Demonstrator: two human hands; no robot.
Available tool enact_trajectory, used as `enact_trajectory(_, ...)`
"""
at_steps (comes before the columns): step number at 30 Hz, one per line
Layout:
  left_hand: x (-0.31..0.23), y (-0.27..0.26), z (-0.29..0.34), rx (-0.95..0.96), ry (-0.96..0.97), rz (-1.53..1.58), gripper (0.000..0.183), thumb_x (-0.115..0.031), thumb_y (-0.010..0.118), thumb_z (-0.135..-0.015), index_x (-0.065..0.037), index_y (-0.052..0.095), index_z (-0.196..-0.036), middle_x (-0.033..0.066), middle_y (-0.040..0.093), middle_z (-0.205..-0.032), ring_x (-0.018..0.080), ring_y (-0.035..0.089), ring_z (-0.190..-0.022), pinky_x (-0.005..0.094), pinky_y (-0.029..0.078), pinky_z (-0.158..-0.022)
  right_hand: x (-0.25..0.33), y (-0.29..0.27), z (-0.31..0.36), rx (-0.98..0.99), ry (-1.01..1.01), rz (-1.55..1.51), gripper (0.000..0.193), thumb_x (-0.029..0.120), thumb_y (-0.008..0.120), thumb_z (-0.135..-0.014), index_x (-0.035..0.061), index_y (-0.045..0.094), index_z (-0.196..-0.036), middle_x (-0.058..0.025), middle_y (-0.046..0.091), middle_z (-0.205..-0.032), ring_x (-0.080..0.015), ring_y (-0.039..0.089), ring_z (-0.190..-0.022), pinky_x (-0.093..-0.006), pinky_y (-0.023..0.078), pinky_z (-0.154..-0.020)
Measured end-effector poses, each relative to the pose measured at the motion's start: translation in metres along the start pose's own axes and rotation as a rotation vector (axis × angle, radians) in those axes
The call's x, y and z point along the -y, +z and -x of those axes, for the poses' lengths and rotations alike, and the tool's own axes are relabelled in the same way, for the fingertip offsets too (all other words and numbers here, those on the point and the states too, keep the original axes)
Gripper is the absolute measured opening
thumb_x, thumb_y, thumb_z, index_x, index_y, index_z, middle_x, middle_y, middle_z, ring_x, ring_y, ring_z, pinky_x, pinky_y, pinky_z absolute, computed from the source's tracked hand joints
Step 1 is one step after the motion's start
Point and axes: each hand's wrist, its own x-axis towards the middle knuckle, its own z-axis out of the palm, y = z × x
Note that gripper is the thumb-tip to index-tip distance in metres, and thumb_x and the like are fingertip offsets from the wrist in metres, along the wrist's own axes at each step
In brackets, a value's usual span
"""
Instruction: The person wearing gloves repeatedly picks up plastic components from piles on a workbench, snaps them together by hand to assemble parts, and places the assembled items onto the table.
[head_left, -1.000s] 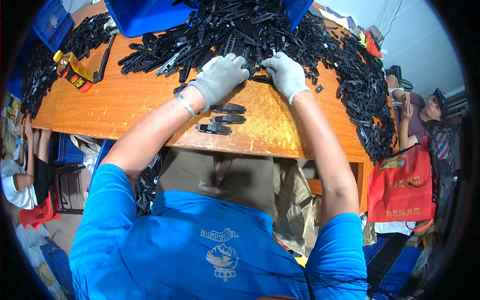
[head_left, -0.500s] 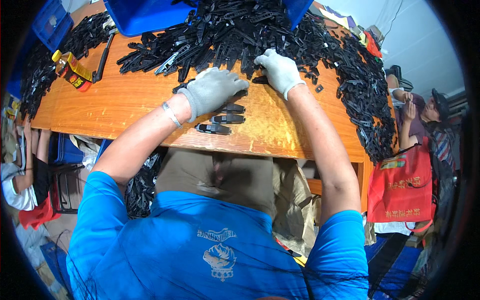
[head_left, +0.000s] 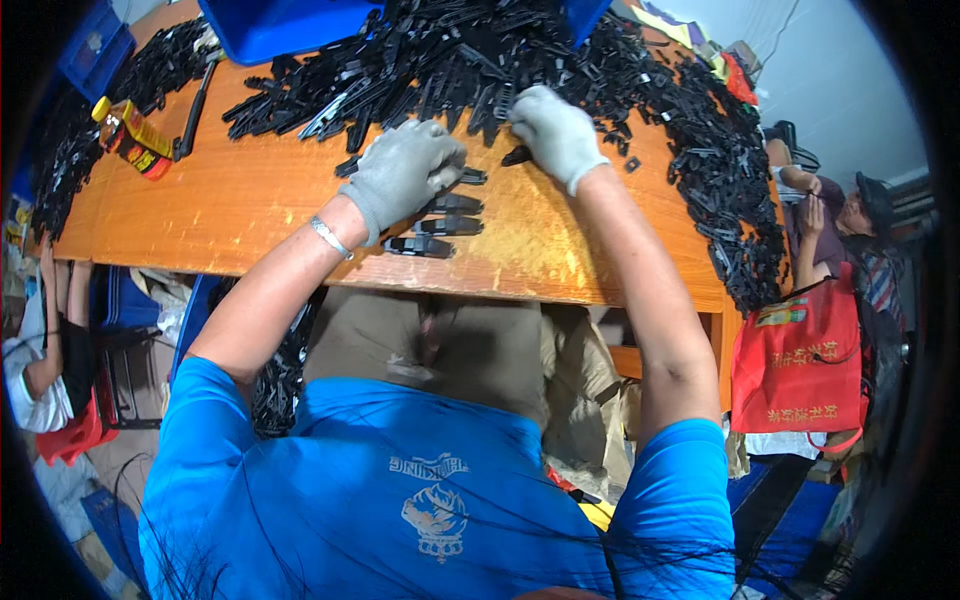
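Observation:
Both my hands wear grey-white gloves over an orange wooden table (head_left: 250, 215). My left hand (head_left: 408, 165) is closed with its fingers curled in; what they hold, if anything, is hidden. A black plastic part (head_left: 472, 176) pokes out beside its fingertips. Nearer me, similar black parts (head_left: 449, 226) lie in a short row, side by side. My right hand (head_left: 558, 135) is closed at the near edge of a big heap of black plastic pieces (head_left: 450, 60); its fingertips are hidden. One loose black piece (head_left: 516, 156) lies just beside that hand.
A blue bin (head_left: 280, 35) stands behind the heap, with more black pieces (head_left: 720, 190) along the right edge. At left are a yellow-capped drink bottle (head_left: 135, 140) and a black-handled tool (head_left: 195, 115). A red bag (head_left: 798, 355) hangs at right near a seated person (head_left: 820, 225).
My left hand has drawn back left, its stretched fingers now curled, baring more of the black part beside it. My right hand stays at the heap's edge, fingers more tucked in.

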Motion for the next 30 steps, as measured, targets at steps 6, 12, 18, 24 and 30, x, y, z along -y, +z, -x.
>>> enact_trajectory(6,0.003,0.007,0.006,0.047,-0.109,-0.026,0.02,-0.027,0.077,-0.096,-0.011,0.078,-0.106,0.01,0.072,-0.109,0.0348,0.067,-0.108,0.0479,0.056,-0.092,0.03,-0.003,0.047,-0.291,0.312,-0.594,0.038,0.008,0.076,-0.091,0.0042,0.073,-0.128,-0.0102,0.07,-0.105,-0.0171,0.066,-0.088,-0.03,0.056,-0.084)
enact_trajectory(12,-0.005,0.005,0.008,0.085,-0.101,0.0,0.022,-0.028,0.077,-0.094,-0.011,0.079,-0.107,0.0114,0.072,-0.109,0.0355,0.068,-0.111,0.0494,0.057,-0.093,0.069,-0.002,0.103,-0.238,0.232,-0.415,0.02,0.007,0.079,-0.087,0.0059,0.078,-0.107,-0.0128,0.072,-0.097,-0.0266,0.071,-0.086,-0.0364,0.058,-0.08)
enact_trajectory(18,-0.004,0.008,0.009,0.03,-0.075,0.032,0.019,-0.026,0.082,-0.089,-0.012,0.081,-0.102,0.0104,0.072,-0.104,0.0355,0.069,-0.102,0.0484,0.057,-0.088,0.063,-0.014,0.092,0.083,0.346,-0.057,0.019,0.023,0.078,-0.088,0.0131,0.081,-0.103,-0.0165,0.075,-0.1,-0.0365,0.073,-0.097,-0.0473,0.059,-0.086)
enact_trajectory(24,-0.005,0.013,0.009,0.013,-0.09,0.027,0.02,-0.026,0.082,-0.089,-0.013,0.081,-0.104,0.0091,0.072,-0.104,0.034,0.068,-0.103,0.0474,0.057,-0.089,0.079,0.0,0.075,-0.114,0.217,-0.215,0.018,0.018,0.081,-0.088,0.0121,0.081,-0.106,-0.011,0.073,-0.104,-0.0336,0.072,-0.098,-0.0438,0.058,-0.087)
enact_trajectory(30,-0.004,0.012,0.008,0.029,-0.096,0.037,0.019,-0.025,0.08,-0.09,-0.013,0.081,-0.105,0.0082,0.071,-0.105,0.0336,0.068,-0.103,0.0469,0.057,-0.09,0.066,0.009,0.072,-0.071,0.147,-0.257,0.02,0.015,0.084,-0.085,0.0135,0.082,-0.105,-0.0074,0.071,-0.101,-0.0304,0.072,-0.094,-0.0421,0.058,-0.082)
